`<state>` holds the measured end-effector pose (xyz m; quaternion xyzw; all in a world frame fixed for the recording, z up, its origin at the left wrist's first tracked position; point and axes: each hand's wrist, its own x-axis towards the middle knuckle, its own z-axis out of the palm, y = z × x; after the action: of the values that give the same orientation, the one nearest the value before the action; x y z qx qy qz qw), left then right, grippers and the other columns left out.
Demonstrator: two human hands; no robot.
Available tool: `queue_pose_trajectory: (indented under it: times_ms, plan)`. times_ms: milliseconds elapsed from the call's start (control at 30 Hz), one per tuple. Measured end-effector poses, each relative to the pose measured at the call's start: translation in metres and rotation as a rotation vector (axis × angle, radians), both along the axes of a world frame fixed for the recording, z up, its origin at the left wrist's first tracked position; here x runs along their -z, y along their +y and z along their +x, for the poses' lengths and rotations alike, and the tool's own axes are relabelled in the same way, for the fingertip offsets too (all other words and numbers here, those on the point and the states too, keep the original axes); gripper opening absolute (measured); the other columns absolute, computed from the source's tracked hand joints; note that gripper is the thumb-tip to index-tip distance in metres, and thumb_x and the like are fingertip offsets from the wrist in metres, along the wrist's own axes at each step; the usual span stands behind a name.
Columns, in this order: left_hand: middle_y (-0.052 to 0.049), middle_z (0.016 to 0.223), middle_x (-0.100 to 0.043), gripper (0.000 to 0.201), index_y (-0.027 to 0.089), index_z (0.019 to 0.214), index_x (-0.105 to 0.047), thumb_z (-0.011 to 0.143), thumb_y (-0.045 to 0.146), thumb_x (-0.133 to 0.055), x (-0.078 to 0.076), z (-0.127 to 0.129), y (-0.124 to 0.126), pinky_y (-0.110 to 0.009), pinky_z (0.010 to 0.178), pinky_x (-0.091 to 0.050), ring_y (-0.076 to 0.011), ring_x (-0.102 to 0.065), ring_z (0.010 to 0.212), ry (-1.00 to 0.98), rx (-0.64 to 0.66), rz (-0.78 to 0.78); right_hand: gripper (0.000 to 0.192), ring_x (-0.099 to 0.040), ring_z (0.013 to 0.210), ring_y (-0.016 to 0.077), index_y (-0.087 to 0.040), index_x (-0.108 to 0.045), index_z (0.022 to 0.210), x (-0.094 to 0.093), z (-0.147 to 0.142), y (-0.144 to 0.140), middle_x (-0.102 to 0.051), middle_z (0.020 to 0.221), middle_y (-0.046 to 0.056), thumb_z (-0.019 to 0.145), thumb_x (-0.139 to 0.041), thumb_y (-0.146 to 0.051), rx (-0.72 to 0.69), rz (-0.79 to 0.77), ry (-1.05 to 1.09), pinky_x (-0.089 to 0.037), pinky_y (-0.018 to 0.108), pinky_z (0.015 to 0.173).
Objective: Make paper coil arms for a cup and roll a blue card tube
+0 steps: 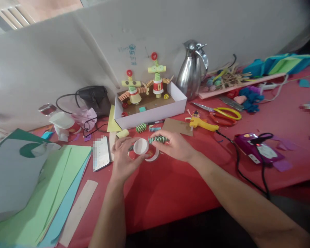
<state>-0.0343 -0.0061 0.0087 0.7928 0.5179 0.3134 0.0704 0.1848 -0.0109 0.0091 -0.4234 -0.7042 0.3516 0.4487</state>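
My left hand (122,155) is closed around a small red-and-white paper cup (141,147), its round white end turned up toward me. A dark bit of folded paper shows by those fingers, partly hidden. In my right hand (179,146) a green-and-dark folded paper spring (158,139) is pinched, its free end close to the cup. Just beyond the hands lie another green paper spring (141,128), a smaller blue one (155,129) and a yellow paper roll (122,133).
Behind stands a white box (151,115) with two paper-cup figures. A steel jug (190,70), scissors (227,113), a yellow glue gun (203,124) and a purple corded device (258,150) are to the right. Leftward are a phone (102,153) and coloured paper sheets (64,172).
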Motion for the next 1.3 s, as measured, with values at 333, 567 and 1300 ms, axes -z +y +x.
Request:
queue_pose_trajectory:
  times_ms: [333, 567, 1300]
  plan:
    - [-0.008, 0.114, -0.069, 0.048, 0.028, 0.111, -0.065, 0.068, 0.041, -0.081, 0.000, 0.005, -0.003, -0.053, 0.101, -0.035, -0.0312, -0.053, 0.118, 0.064, 0.001, 0.020, 0.010, -0.064, 0.087, 0.0162, -0.019, -0.067, 0.094, -0.001, -0.005, 0.001, -0.070, 0.097, 0.004, 0.087, -0.062, -0.025, 0.009, 0.041, -0.101, -0.047, 0.027, 0.074]
    - [-0.006, 0.111, -0.070, 0.048, 0.026, 0.109, -0.066, 0.065, 0.036, -0.084, 0.001, 0.008, -0.004, -0.052, 0.103, -0.032, -0.0302, -0.054, 0.116, 0.052, 0.002, 0.029, 0.009, -0.065, 0.088, 0.0165, -0.021, -0.069, 0.094, 0.007, -0.006, 0.004, -0.071, 0.094, 0.002, 0.088, -0.064, -0.025, 0.014, 0.090, -0.118, -0.050, 0.029, 0.078]
    - [-0.005, 0.114, -0.071, 0.045, 0.028, 0.107, -0.067, 0.069, 0.046, -0.080, 0.008, 0.003, 0.001, -0.050, 0.104, -0.027, -0.0305, -0.056, 0.116, 0.049, -0.071, 0.052, 0.035, -0.065, 0.108, 0.0201, -0.025, -0.069, 0.106, 0.000, 0.041, 0.025, -0.071, 0.110, 0.005, 0.092, -0.053, -0.054, 0.196, -0.081, 0.430, -0.050, 0.039, 0.094]
